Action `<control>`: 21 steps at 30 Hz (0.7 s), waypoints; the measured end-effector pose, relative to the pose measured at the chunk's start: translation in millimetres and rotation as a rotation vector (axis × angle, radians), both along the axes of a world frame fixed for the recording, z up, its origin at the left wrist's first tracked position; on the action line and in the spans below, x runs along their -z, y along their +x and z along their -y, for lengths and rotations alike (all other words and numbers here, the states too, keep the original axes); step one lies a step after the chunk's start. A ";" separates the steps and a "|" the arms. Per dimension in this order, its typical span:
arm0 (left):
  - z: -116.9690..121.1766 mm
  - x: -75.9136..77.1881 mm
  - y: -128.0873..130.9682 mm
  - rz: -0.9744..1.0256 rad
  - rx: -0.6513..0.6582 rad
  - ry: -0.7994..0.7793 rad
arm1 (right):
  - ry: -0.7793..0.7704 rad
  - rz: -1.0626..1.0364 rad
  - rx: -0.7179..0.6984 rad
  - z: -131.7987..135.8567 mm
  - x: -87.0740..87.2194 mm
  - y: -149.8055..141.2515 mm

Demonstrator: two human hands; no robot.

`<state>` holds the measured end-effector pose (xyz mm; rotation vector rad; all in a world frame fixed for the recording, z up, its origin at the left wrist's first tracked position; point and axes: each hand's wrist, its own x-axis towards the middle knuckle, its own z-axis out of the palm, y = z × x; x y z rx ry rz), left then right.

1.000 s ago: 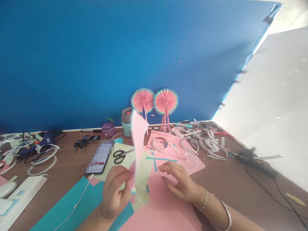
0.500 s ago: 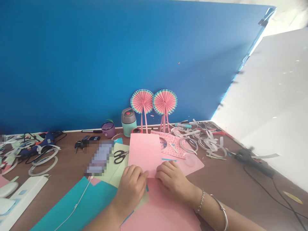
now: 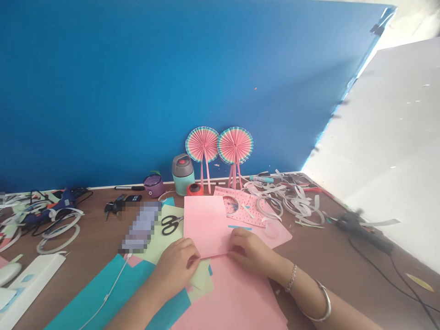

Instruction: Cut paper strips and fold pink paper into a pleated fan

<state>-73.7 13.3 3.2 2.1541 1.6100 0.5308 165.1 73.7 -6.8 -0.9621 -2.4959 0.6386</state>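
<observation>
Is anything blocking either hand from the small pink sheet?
Nothing visible. The left hand is on the near left corner of the small pink sheet, the right hand on its near right. The scissors lie off its left side, not between.

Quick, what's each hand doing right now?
Left hand: closed, holding the pink sheet by its near left corner.
Right hand: closed, holding its near right corner.

Phone screen [image 3: 141, 228] illegible under pixel blocks, power strip [image 3: 41, 285] partly off-frame.

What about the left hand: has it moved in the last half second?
Yes: judged against the scissors, the left hand has shifted slightly to the person's left.
</observation>
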 end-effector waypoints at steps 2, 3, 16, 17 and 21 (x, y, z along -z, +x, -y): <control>-1.5 -3.6 -2.7 0.035 -0.012 -0.059 | -0.048 -0.024 -0.007 -0.6 -2.2 0.8; -2.1 -5.7 -4.1 0.049 -0.021 -0.086 | -0.064 -0.033 -0.005 -0.8 -2.6 1.0; 3.3 -24.0 -16.7 -0.033 -0.055 -0.144 | -0.088 -0.064 0.060 -1.0 1.9 -1.5; 2.7 -22.5 -17.2 -0.029 -0.050 -0.125 | -0.086 -0.067 0.062 -1.3 2.1 -1.4; -1.5 -16.9 -20.5 0.026 -0.019 -0.121 | -0.102 -0.072 0.072 -2.7 3.8 -0.8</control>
